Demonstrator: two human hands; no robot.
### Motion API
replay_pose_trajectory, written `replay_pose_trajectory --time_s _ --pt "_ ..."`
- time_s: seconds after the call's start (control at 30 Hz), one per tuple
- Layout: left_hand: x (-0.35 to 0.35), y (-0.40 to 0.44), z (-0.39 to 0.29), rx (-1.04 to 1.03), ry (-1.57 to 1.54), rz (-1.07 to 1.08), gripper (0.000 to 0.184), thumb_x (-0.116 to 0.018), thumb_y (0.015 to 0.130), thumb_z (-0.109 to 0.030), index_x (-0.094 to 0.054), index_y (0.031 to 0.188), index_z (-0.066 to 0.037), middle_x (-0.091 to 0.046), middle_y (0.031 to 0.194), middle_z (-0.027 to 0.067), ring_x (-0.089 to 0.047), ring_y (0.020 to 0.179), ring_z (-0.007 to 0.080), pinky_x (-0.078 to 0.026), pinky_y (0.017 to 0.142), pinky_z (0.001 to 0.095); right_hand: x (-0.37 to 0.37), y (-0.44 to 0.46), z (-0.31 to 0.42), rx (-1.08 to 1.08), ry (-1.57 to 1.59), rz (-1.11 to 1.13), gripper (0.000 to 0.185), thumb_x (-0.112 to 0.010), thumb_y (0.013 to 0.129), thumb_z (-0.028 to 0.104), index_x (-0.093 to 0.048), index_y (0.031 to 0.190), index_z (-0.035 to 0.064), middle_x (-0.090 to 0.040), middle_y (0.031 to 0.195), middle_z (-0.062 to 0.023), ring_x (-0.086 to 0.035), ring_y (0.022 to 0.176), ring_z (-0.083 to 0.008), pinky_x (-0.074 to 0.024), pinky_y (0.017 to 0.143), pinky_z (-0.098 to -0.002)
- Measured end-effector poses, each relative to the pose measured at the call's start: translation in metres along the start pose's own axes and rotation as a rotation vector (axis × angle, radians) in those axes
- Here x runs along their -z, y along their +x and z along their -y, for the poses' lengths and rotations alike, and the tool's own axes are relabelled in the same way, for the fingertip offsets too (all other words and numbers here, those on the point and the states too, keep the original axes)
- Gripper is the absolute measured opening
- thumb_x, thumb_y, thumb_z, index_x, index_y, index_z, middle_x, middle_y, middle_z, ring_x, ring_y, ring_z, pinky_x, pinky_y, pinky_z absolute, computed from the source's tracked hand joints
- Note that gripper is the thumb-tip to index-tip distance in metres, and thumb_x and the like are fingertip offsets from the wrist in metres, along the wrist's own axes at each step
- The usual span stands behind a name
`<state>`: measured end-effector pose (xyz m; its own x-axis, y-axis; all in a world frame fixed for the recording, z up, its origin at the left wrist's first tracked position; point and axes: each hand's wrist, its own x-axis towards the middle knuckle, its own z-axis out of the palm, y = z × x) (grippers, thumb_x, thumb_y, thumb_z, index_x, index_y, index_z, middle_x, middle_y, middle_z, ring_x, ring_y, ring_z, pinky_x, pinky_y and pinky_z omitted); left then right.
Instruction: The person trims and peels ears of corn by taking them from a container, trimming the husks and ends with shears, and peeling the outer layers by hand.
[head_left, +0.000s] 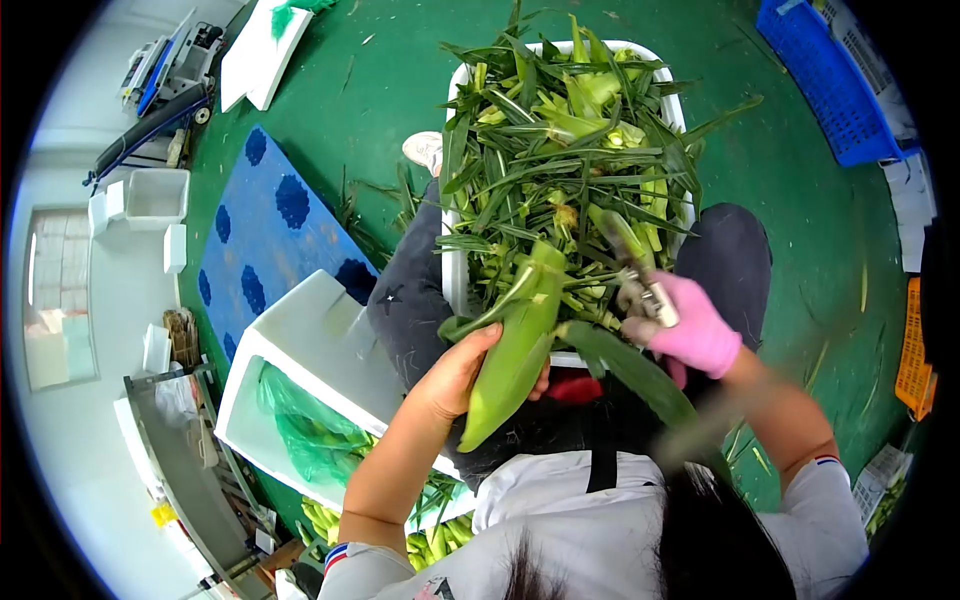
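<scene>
My left hand [462, 372] is wrapped round the lower part of an ear of corn [517, 352] in its green husk, held tilted over my lap. A long loose leaf [625, 370] hangs beside the ear. My right hand [690, 322], in a pink glove with soiled fingers, grips a knife [657, 302] by its pale handle. The knife's blade [622, 238] points away from me over the husks, slightly blurred. Between my legs stands a white tub [455, 270], heaped with cut green husks and leaves [560, 150].
On my left, a white foam box [330, 330] holds a green plastic bag [310, 415]; several ears of corn [435, 540] lie near it. A blue panel [265, 230] rests on the green floor [370, 80]. Blue [835, 85] and orange crates [912, 350] stand at right.
</scene>
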<state>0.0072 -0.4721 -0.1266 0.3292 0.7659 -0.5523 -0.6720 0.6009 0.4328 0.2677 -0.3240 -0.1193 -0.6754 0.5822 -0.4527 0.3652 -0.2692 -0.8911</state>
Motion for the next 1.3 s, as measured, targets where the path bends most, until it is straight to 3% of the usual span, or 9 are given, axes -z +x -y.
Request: replay_pose_trajectory --time_s 0.17,0.27,0.37,0.53,0.63,0.77,0.93,1.2,1.3 --pt "-0.009 0.003 -0.002 -0.624 0.653 -0.507 0.079 -0.083 0.076 -0.015 -0.04 0.141 -0.001 -0.056 0.131 0.0084 -0.052 0.122 0.0181 -0.04 0.105 0.0328 0.035 -0.037 0.036 0.142 0.21 -0.154 0.052 -0.069 0.074 0.012 -0.053 0.122 -0.0015 -0.059 0.085 -0.0042 -0.053 0.072 -0.0124 -0.0461 0.065 -0.027" --pt "-0.015 0.008 -0.027 -1.099 1.58 -0.873 0.073 -0.085 0.065 -0.007 -0.052 0.13 -0.002 -0.055 0.113 0.0121 -0.058 0.103 0.0273 -0.047 0.091 0.0371 0.023 -0.054 0.032 0.144 0.516 0.038 0.064 -0.068 0.072 0.019 -0.049 0.129 -0.0031 -0.064 0.094 -0.011 -0.062 0.087 -0.0183 -0.0503 0.074 -0.0301" --pt "-0.019 0.011 -0.035 -1.131 1.753 -1.132 0.069 -0.088 0.061 -0.011 -0.057 0.123 -0.005 -0.051 0.106 0.0154 -0.055 0.096 0.034 -0.048 0.083 0.042 -0.007 -0.063 0.032 0.043 0.712 0.396 0.07 -0.069 0.072 0.016 -0.044 0.132 -0.0092 -0.062 0.107 -0.0213 -0.065 0.104 -0.0356 -0.052 0.091 -0.0433" --pt "-0.032 0.011 -0.032 -1.144 1.795 -1.084 0.072 -0.089 0.057 -0.013 -0.057 0.121 -0.005 -0.051 0.106 0.0165 -0.055 0.098 0.0346 -0.048 0.081 0.0421 -0.056 -0.033 0.017 -0.064 0.789 0.502 0.071 -0.071 0.085 0.036 -0.04 0.138 0.0005 -0.059 0.106 -0.0103 -0.059 0.092 -0.0188 -0.0485 0.082 -0.032" --pt "-0.028 0.006 -0.024 -1.083 1.825 -0.873 0.072 -0.088 0.057 -0.01 -0.057 0.122 -0.004 -0.052 0.105 0.0157 -0.055 0.094 0.0336 -0.048 0.082 0.0409 -0.052 -0.023 0.028 -0.006 0.761 0.467 0.052 -0.068 0.088 0.019 -0.045 0.131 0.0028 -0.059 0.098 -0.0044 -0.058 0.088 -0.0128 -0.0481 0.078 -0.0282" --pt "-0.019 0.014 -0.015 -0.888 1.377 -0.64 0.065 -0.085 0.064 -0.013 -0.058 0.123 -0.002 -0.057 0.109 0.0124 -0.058 0.097 0.0283 -0.05 0.084 0.0378 -0.04 -0.02 0.048 -0.039 0.563 0.181 0.026 -0.072 0.08 0.015 -0.059 0.098 0.0013 -0.059 0.074 -0.0014 -0.055 0.059 -0.0089 -0.0472 0.056 -0.024" --pt "-0.016 0.012 -0.017 -0.713 0.189 -0.396 0.046 -0.07 0.091 -0.021 -0.051 0.128 -0.001 -0.061 0.119 0.0114 -0.062 0.114 0.0299 -0.05 0.096 0.0402 -0.05 -0.032 0.025 -0.137 0.576 0.206 0.033 -0.07 0.077 0.01 -0.057 0.105 -0.0004 -0.061 0.082 -0.0036 -0.06 0.07 -0.0104 -0.0497 0.062 -0.0244" --pt "-0.03 0.025 -0.024 -1.062 -0.053 -0.567 0.054 -0.063 0.095 -0.035 -0.043 0.131 0.0 -0.057 0.127 0.0163 -0.057 0.121 0.0297 -0.047 0.105 0.0443 -0.089 -0.042 0.0 -0.193 0.251 0.107 0.072 -0.079 0.076 0.027 -0.043 0.133 0.0007 -0.058 0.108 -0.0114 -0.057 0.101 -0.0176 -0.0475 0.089 -0.0312" --pt "-0.045 0.032 0.007 -1.055 -0.075 -0.582 0.048 -0.061 0.097 -0.039 -0.048 0.126 -0.003 -0.06 0.125 0.0144 -0.058 0.119 0.0281 -0.046 0.105 0.0441 -0.097 0.0 -0.023 0.153 -0.018 -0.28 0.083 -0.081 0.071 0.033 -0.041 0.134 -0.0034 -0.061 0.11 -0.0179 -0.061 0.101 -0.0314 -0.0488 0.093 -0.0378"
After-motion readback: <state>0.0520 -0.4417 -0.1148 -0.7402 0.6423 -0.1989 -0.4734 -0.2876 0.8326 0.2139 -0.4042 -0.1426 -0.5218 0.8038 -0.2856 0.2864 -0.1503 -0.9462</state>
